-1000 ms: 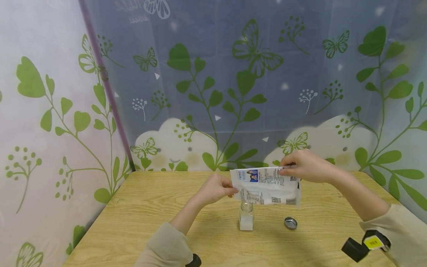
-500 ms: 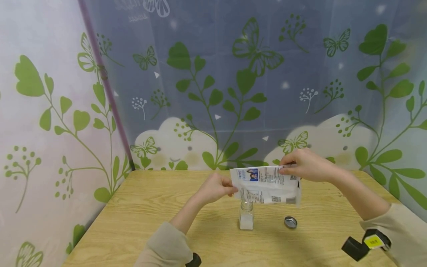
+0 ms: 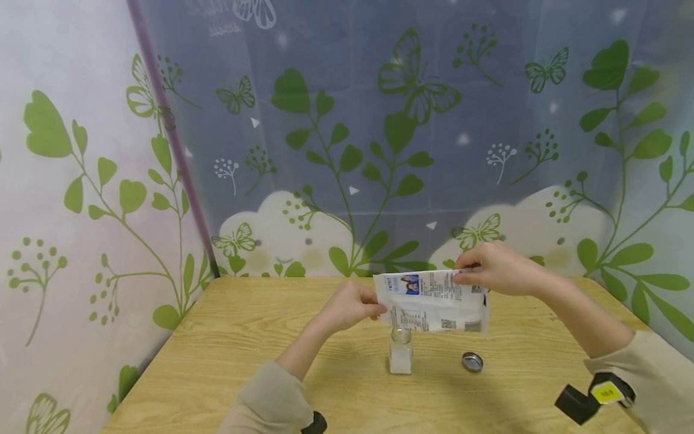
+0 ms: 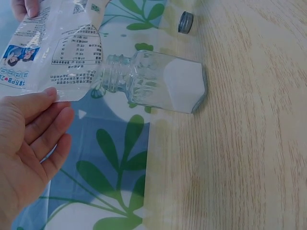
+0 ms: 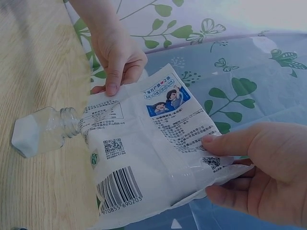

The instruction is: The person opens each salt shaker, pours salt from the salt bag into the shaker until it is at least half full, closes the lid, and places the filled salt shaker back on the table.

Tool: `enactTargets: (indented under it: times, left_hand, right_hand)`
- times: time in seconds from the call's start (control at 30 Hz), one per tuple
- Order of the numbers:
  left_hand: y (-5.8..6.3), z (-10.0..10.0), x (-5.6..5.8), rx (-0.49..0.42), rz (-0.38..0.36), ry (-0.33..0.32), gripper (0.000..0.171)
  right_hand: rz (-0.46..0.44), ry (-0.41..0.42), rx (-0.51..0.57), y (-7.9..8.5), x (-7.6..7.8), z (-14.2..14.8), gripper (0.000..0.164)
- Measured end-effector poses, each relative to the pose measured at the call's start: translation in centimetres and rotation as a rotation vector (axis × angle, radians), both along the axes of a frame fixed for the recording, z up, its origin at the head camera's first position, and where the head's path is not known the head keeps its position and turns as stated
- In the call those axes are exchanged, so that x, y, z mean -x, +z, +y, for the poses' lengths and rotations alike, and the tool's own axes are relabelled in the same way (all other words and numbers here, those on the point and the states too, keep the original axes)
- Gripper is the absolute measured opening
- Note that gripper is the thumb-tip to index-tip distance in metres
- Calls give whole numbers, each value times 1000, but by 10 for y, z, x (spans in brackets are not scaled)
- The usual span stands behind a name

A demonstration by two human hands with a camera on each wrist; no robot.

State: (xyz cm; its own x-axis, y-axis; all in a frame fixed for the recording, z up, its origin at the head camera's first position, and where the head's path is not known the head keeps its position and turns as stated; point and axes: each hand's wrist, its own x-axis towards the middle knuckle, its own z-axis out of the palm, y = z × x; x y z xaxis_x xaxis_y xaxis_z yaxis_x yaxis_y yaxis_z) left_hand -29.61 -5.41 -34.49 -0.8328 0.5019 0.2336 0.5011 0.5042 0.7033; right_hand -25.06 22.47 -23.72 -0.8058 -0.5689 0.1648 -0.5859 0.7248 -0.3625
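Right wrist: left hand (image 5: 121, 56), right hand (image 5: 271, 170), grip pinching packet (image 5: 153, 143); whether packet touches jar (image 5: 48, 128) unclear.

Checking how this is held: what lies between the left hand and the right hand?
The white printed packet spans between them: the left hand pinches one end, the right hand grips it near the other. The head view shows this.

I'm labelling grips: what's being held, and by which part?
The white bag: the left hand pinches its left edge, the right hand its upper right part.
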Motion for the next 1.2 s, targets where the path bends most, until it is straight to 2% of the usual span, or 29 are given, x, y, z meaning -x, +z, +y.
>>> enactTargets:
  times: [0.77, 1.2]
  left_hand:
    - [3, -1, -2, 1, -5, -1, 17]
    - [1, -1, -1, 9, 21, -1, 18]
  right_hand:
    - [-25, -9, 7, 2, -1, -1, 11]
    - [-10, -8, 5, 1, 0, -1, 10]
